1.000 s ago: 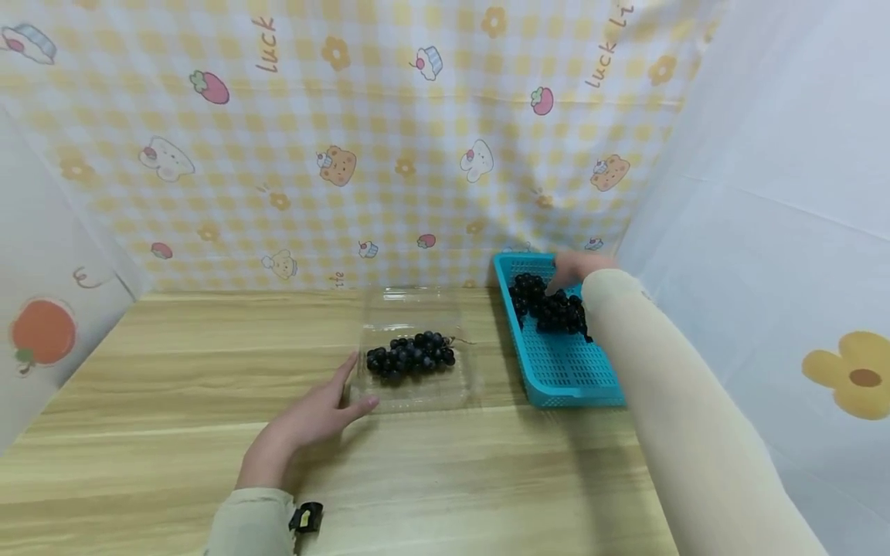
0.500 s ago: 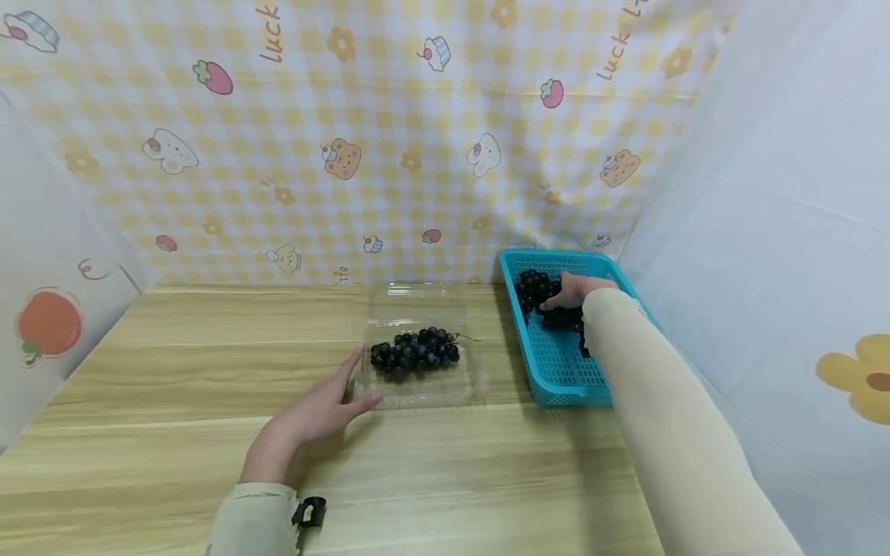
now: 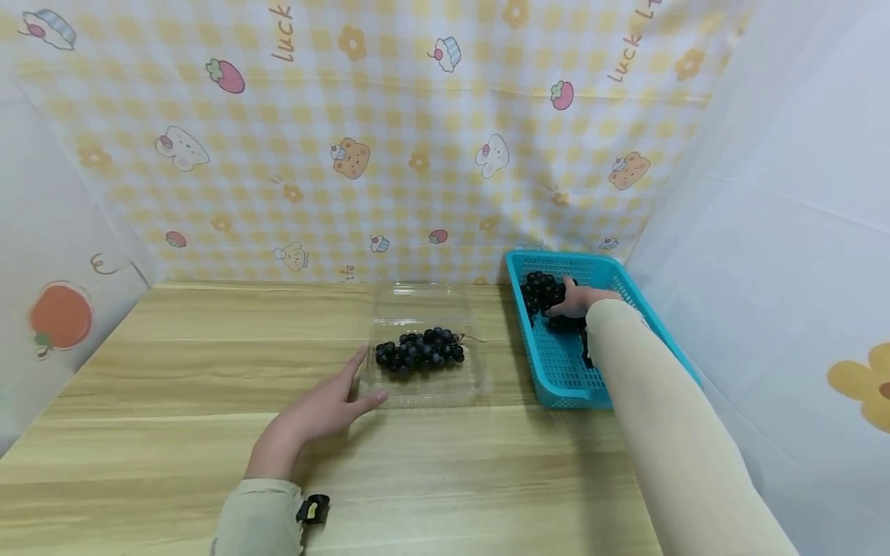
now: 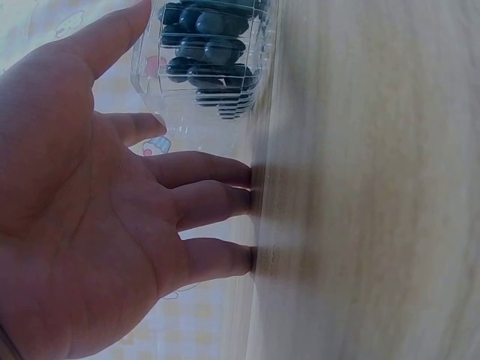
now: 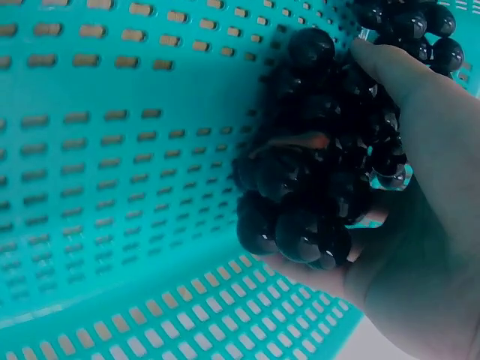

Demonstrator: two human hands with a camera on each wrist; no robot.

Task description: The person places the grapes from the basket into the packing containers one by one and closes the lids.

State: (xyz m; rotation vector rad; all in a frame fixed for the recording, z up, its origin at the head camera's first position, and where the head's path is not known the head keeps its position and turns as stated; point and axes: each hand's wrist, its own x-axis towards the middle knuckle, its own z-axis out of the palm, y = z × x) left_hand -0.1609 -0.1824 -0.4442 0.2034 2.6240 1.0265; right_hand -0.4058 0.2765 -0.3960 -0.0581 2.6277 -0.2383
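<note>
My left hand (image 3: 323, 413) lies at the left edge of a clear plastic clamshell container (image 3: 424, 399), thumb and forefinger spread against its corner. In the left wrist view its other fingertips rest on the wooden table. A bunch of dark grapes (image 3: 420, 351) sits in the container, its thin stem poking out to the right. Inside a blue perforated basket (image 3: 566, 367), my right hand (image 3: 579, 301) grips a second bunch of black grapes (image 5: 315, 180), thumb on one side and fingers curled beneath. More grapes (image 5: 409, 26) lie beyond the thumb, against the basket's far side.
The container's raised lid (image 3: 422, 301) stands behind its base. A checked cloth (image 3: 417, 193) hangs at the table's back edge, and a white sheet (image 3: 779, 255) borders the right side. The wooden table (image 3: 431, 479) extends in front.
My right hand has come down from above the grapes and now has its fingers round a bunch. The left hand stays at the container. The head view has shifted slightly.
</note>
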